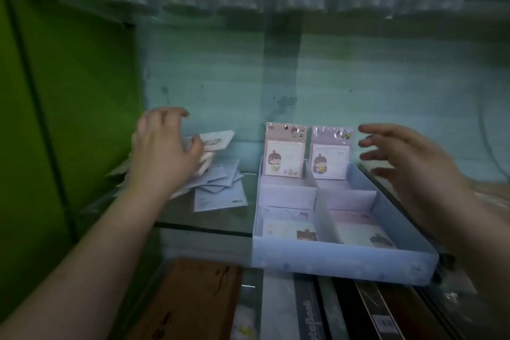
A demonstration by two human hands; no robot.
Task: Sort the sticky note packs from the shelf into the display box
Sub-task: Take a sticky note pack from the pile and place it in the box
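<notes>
Blue display box [345, 265] with note packs [284, 156]

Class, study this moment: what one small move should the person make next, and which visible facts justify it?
Probably close the left hand on one pack from the loose pile and lift it toward the display box. That hand lies on the pile, though a grip is unclear; the right hand hovers open beside the box, where only two packs stand upright at the back.
</notes>
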